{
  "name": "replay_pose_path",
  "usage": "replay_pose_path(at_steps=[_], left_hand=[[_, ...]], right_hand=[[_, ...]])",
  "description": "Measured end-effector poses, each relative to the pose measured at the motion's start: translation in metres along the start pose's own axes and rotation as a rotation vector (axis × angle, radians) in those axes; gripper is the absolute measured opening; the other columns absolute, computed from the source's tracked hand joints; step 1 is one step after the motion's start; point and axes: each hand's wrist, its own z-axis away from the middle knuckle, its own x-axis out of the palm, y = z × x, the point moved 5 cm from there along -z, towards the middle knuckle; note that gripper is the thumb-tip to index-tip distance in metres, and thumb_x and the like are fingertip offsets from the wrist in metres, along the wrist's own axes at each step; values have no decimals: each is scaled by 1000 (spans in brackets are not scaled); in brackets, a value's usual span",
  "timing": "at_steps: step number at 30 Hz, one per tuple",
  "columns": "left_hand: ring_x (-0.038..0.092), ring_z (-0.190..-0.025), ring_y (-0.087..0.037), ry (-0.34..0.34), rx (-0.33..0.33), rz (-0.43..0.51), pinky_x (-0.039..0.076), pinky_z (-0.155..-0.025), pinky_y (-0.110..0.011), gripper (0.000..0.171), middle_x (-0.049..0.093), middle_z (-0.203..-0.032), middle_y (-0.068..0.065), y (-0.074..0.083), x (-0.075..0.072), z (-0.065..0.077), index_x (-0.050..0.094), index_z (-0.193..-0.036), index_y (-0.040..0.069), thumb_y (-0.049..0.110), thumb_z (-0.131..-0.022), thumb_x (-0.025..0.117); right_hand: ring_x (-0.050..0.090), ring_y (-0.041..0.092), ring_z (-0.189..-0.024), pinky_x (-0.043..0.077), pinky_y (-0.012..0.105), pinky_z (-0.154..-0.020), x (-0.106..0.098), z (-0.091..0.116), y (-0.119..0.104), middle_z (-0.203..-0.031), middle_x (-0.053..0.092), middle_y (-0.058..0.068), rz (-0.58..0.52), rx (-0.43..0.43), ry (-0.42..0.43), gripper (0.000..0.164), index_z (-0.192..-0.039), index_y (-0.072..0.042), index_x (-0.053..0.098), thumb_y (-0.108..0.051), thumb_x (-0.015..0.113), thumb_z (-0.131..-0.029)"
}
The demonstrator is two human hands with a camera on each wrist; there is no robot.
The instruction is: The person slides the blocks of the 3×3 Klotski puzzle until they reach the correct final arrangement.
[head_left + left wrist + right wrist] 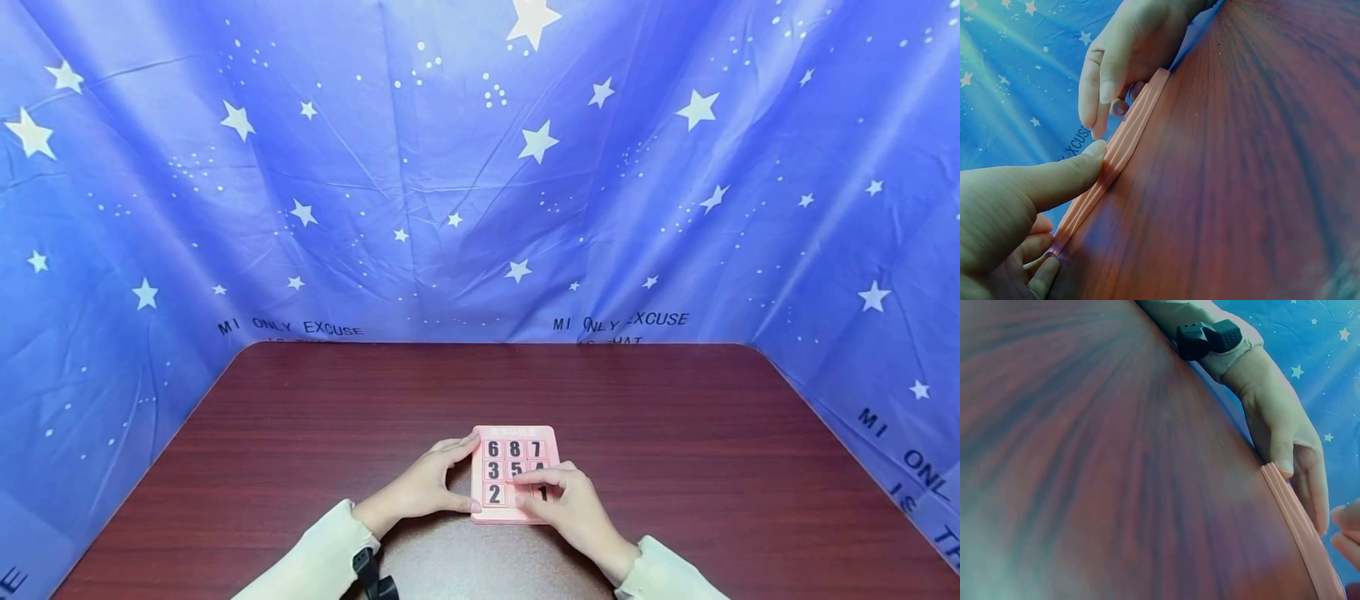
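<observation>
Steady the pink number puzzle [504,460] on the counter [337,400] with your left grip [424,483], holding its left edge, and nudge the tiles [493,472] squarely with your right grip [572,502], narrowly parted over them.

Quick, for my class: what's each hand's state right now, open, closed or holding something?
Left hand: holding the pink number puzzle at its left side.
Right hand: open over the puzzle, gripping nothing.

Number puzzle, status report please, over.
Left hand holding number puzzle at left edge. Right hand over tiles. Its fingers partly cover the 4.
</observation>
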Motion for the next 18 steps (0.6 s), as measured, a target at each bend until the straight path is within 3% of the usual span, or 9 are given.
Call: replay_pose_path(at_steps=[7,18], left_hand=[[34,-132,-28,-3,-4,-3,27,-108,-49,94,32,-151,-10,-2,1,-1,36,-143,-1,33,-68,83],[34,-132,-29,0,4,-6,27,-108,-48,94,32,-151,-11,-2,1,-1,36,-142,-2,31,-68,83]], right_hand=[[49,8,-75,41,22,-64,-12,0,9,-86,66,-4,-32,96,-60,18,-91,-17,76,-17,78,-73],[52,8,-74,41,23,-68,-28,1,13,-81,70,-5,-69,71,-70,19,-91,-14,75,-9,77,-73]])
